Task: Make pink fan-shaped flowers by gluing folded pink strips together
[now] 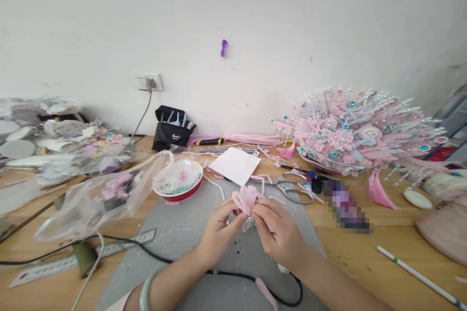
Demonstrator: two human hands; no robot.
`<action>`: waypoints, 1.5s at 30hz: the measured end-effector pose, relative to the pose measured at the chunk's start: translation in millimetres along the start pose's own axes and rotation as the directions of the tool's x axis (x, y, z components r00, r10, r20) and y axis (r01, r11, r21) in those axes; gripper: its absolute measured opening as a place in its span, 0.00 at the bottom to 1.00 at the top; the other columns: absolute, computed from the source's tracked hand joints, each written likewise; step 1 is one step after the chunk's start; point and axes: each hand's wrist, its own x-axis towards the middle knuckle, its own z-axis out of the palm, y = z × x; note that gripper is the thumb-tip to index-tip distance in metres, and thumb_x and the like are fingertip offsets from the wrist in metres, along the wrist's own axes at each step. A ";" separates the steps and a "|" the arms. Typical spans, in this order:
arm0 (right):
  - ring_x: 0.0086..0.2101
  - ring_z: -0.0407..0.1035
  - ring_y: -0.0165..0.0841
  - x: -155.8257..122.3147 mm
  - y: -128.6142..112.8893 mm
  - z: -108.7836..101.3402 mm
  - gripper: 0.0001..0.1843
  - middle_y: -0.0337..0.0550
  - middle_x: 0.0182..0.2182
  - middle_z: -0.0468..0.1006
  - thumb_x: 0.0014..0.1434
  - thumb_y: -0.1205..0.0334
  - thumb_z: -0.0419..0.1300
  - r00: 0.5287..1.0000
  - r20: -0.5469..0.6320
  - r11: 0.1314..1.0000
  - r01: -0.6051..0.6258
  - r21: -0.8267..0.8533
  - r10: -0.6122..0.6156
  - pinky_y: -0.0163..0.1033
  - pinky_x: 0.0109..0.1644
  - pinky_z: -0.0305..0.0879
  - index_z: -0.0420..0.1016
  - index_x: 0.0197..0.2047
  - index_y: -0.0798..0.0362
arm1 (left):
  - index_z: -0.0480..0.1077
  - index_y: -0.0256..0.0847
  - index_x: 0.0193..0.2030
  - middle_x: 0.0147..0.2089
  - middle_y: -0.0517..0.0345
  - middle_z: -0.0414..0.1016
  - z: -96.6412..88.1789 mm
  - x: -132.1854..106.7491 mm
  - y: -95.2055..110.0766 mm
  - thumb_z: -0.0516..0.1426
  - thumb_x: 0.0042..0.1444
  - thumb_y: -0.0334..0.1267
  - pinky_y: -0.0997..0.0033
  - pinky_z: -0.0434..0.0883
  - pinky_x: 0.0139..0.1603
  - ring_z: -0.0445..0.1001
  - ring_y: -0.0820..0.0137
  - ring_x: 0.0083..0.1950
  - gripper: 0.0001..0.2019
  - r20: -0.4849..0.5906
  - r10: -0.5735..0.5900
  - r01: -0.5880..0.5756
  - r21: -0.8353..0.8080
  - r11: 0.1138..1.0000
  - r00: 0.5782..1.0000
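Between both hands, over the grey cutting mat [175, 252], is a pink looped pipe-cleaner flower [245, 199], its rounded loops fanned upward. My left hand [221, 223] pinches its base from the left with thumb and fingers closed. From the right, my right hand [279, 228] grips the same base, fingertips pressed together. Just below the fingertips shows a pale, silvery cluster [248, 224], partly hidden; whether it joins the flower I cannot tell. A loose pink pipe cleaner [266, 294] lies on the mat near my right forearm.
A red-rimmed bowl of beads [178, 189], white card [235, 165] and scissors [292, 188] lie beyond my hands. At right stands a large pink beaded headdress [343, 136]. A black cable [146, 249] crosses the mat; a plastic bag [87, 209] lies left.
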 end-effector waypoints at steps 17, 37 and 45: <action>0.37 0.65 0.32 4.9 1.4 2.7 0.09 0.45 0.33 0.71 0.57 0.71 0.47 0.994 0.028 0.994 -0.102 0.028 0.101 0.39 0.43 0.64 0.66 0.38 0.52 | 0.68 0.37 0.32 0.31 0.57 0.68 -5.3 7.0 -2.3 0.53 0.53 0.40 0.72 0.63 0.37 0.64 0.70 0.34 0.08 0.016 -0.088 0.087 0.072 0.994 0.996; 0.41 0.66 0.35 -0.4 4.7 4.8 0.14 0.48 0.37 0.72 0.55 0.72 0.48 0.994 0.056 0.993 -0.086 -0.076 0.091 0.42 0.45 0.65 0.66 0.43 0.53 | 0.68 0.37 0.28 0.29 0.60 0.69 -5.0 9.0 -3.1 0.55 0.51 0.38 0.75 0.62 0.34 0.65 0.72 0.32 0.07 -0.028 -0.066 0.069 0.147 0.987 0.997; 0.23 0.62 0.28 16.0 3.1 -3.8 0.10 0.38 0.23 0.70 0.55 0.59 0.51 0.808 0.069 0.719 -0.556 0.417 0.584 0.32 0.27 0.60 0.70 0.30 0.54 | 0.72 0.37 0.31 0.34 0.53 0.74 -4.7 5.4 -1.6 0.56 0.50 0.42 0.68 0.65 0.40 0.70 0.66 0.37 0.10 -0.011 -0.040 0.040 0.019 0.999 0.999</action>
